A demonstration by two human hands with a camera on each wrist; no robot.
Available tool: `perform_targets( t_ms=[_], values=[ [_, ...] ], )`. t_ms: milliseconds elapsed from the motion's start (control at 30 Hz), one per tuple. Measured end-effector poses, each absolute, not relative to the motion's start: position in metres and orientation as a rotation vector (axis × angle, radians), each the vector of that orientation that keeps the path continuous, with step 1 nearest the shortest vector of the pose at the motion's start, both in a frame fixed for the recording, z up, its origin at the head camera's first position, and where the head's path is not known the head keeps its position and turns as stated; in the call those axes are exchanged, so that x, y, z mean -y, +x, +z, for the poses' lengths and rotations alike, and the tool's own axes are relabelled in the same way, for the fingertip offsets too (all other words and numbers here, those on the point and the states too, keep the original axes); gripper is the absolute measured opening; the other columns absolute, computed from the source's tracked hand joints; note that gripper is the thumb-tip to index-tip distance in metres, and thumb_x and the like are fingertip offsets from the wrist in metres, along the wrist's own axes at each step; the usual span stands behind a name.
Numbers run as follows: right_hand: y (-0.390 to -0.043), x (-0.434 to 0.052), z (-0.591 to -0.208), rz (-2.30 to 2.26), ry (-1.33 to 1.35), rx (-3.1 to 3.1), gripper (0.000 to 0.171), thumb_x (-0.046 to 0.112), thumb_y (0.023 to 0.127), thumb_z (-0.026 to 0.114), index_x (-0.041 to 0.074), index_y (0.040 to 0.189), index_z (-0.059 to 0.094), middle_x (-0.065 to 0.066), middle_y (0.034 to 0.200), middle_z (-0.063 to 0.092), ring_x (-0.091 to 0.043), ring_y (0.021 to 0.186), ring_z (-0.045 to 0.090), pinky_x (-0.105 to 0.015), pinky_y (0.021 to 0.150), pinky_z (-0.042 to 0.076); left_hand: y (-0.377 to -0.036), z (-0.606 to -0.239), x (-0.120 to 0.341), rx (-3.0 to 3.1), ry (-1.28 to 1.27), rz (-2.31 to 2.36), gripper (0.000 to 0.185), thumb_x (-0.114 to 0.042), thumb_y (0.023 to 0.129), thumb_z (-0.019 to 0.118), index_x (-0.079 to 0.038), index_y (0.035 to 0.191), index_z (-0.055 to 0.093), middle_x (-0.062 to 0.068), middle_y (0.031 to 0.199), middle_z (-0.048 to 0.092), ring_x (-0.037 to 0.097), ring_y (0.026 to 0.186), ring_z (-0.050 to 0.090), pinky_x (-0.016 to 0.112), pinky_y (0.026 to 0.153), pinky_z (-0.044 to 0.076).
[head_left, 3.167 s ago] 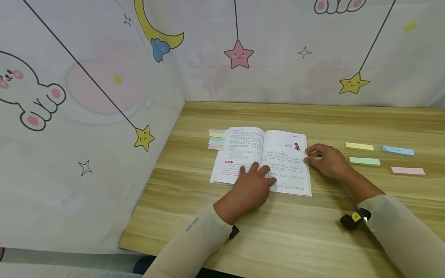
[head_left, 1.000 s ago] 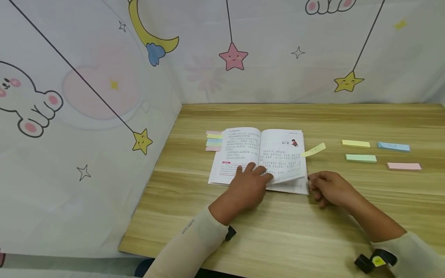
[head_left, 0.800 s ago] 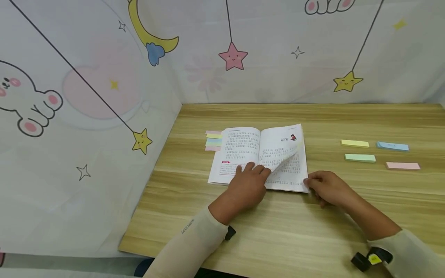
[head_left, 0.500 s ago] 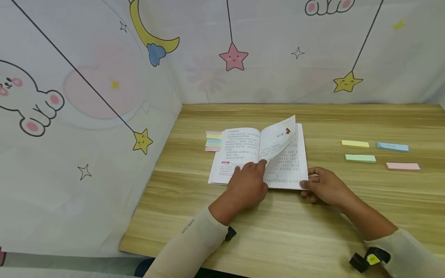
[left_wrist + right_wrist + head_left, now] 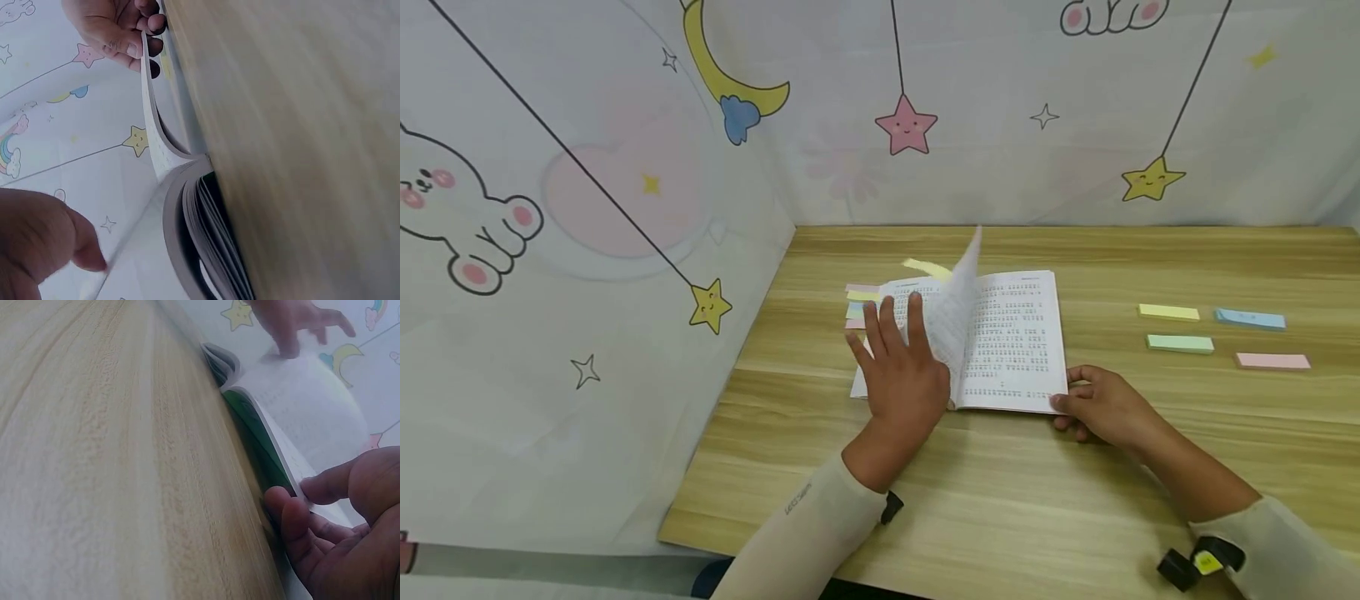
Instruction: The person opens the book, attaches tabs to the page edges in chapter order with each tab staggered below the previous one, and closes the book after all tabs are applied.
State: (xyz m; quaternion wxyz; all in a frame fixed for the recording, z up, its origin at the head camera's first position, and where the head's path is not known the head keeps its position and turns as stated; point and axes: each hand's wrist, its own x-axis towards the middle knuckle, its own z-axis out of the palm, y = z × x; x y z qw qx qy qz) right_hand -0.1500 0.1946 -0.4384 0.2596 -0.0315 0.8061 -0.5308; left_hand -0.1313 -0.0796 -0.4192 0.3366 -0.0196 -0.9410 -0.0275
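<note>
An open book (image 5: pixel 1011 342) of printed pages lies on the table, one leaf (image 5: pixel 958 308) standing nearly upright in mid-turn. A yellow sticky tab (image 5: pixel 927 268) sticks out from that leaf over the left page. My left hand (image 5: pixel 901 375), fingers spread and straight, is over the left page beside the leaf; whether it touches the leaf is unclear in the head view. My right hand (image 5: pixel 1101 404) pinches the book's lower right corner, thumb (image 5: pixel 328 484) on the page and fingers beneath. Several coloured tabs (image 5: pixel 855 308) project from the book's left edge, partly behind my left fingers.
Right of the book lie a yellow sticky-note pad (image 5: pixel 1168 312), a blue pad (image 5: pixel 1251 319), a green pad (image 5: pixel 1180 343) and a pink pad (image 5: pixel 1273 361). A printed cloth backdrop (image 5: pixel 985 183) borders the wooden table (image 5: pixel 1000 500) at the back and left.
The leaf with the yellow tab has swung from the right side up and leftward. My left hand has moved left and spread its fingers. The right hand has come to the book's lower right corner.
</note>
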Motion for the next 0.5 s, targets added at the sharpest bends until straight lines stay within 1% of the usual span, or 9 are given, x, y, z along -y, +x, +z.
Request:
perform_targets(
  t_ms=[67,100,133,167,233,300,333,400,500],
  values=[
    [-0.15,-0.195,-0.439,-1.439,-0.088,-2.184,0.05,0.009,0.1,0.066,-0.011,0.137,0.038,-0.012,0.095,0.073,-0.023,0.078,0.07,-0.033,0.06,0.056,-0.129,-0.417,0.08,2.507,-0.048,0.072,0.089,-0.01,0.082,0.071,-0.017,0.159,0.027,0.027,0.154,0.034,0.05,0.149,0.021,0.076,0.107,0.024],
    [-0.15,-0.196,-0.439,-1.44,-0.088,-2.182,0.051,0.008,0.099,0.066,-0.011,0.138,0.038,-0.012,0.096,0.073,-0.023,0.077,0.07,-0.033,0.06,0.056,-0.128,-0.416,0.08,2.553,-0.081,0.118,0.088,-0.01,0.082,0.077,-0.02,0.158,0.033,0.026,0.157,0.031,0.049,0.151,0.015,0.076,0.109,0.02],
    [-0.15,-0.196,-0.439,-1.44,-0.089,-2.181,0.052,0.008,0.099,0.066,-0.011,0.138,0.037,-0.012,0.096,0.073,-0.023,0.077,0.07,-0.033,0.06,0.056,-0.127,-0.414,0.079,2.609,-0.143,0.155,0.084,-0.011,0.082,0.08,-0.022,0.155,0.041,0.024,0.158,0.032,0.047,0.152,0.014,0.073,0.112,0.018],
    [-0.15,-0.196,-0.439,-1.439,-0.091,-2.179,0.054,0.007,0.098,0.066,-0.011,0.139,0.036,-0.012,0.096,0.072,-0.023,0.077,0.07,-0.033,0.06,0.056,-0.126,-0.413,0.078,2.684,-0.221,0.17,0.075,-0.013,0.084,0.082,-0.023,0.151,0.049,0.021,0.158,0.035,0.045,0.152,0.016,0.069,0.115,0.017],
    [-0.15,-0.197,-0.439,-1.435,-0.093,-2.175,0.056,0.006,0.098,0.067,-0.011,0.141,0.035,-0.012,0.096,0.072,-0.023,0.077,0.069,-0.033,0.06,0.055,-0.125,-0.412,0.076,2.811,-0.431,0.114,0.053,-0.016,0.088,0.08,-0.022,0.138,0.063,0.014,0.152,0.048,0.038,0.149,0.031,0.056,0.119,0.023],
    [-0.15,-0.197,-0.439,-1.427,-0.096,-2.172,0.058,0.007,0.097,0.068,-0.01,0.142,0.035,-0.012,0.095,0.071,-0.023,0.076,0.068,-0.033,0.06,0.055,-0.124,-0.414,0.074,2.915,-0.633,0.011,0.036,-0.022,0.094,0.075,-0.02,0.13,0.069,0.006,0.141,0.059,0.029,0.14,0.046,0.045,0.116,0.032],
    [-0.15,-0.197,-0.439,-1.424,-0.099,-2.173,0.059,0.007,0.097,0.068,-0.01,0.142,0.034,-0.012,0.095,0.071,-0.023,0.075,0.067,-0.033,0.059,0.055,-0.124,-0.415,0.072,2.959,-0.7,-0.03,0.031,-0.028,0.098,0.071,-0.021,0.128,0.07,0.001,0.135,0.062,0.024,0.134,0.052,0.041,0.113,0.037],
    [-0.15,-0.197,-0.439,-1.42,-0.103,-2.175,0.06,0.009,0.097,0.069,-0.01,0.143,0.034,-0.012,0.094,0.071,-0.024,0.074,0.066,-0.034,0.059,0.054,-0.125,-0.417,0.069,3.036,-0.77,-0.103,0.031,-0.036,0.1,0.067,-0.023,0.129,0.07,-0.004,0.13,0.064,0.019,0.126,0.056,0.038,0.107,0.042],
    [-0.15,-0.197,-0.439,-1.416,-0.108,-2.185,0.059,0.014,0.097,0.071,-0.009,0.141,0.037,-0.011,0.09,0.071,-0.024,0.07,0.063,-0.034,0.059,0.054,-0.125,-0.417,0.067,3.088,-0.771,-0.072,0.035,-0.043,0.099,0.067,-0.027,0.13,0.069,-0.008,0.128,0.061,0.017,0.123,0.055,0.039,0.101,0.043]
  ],
)
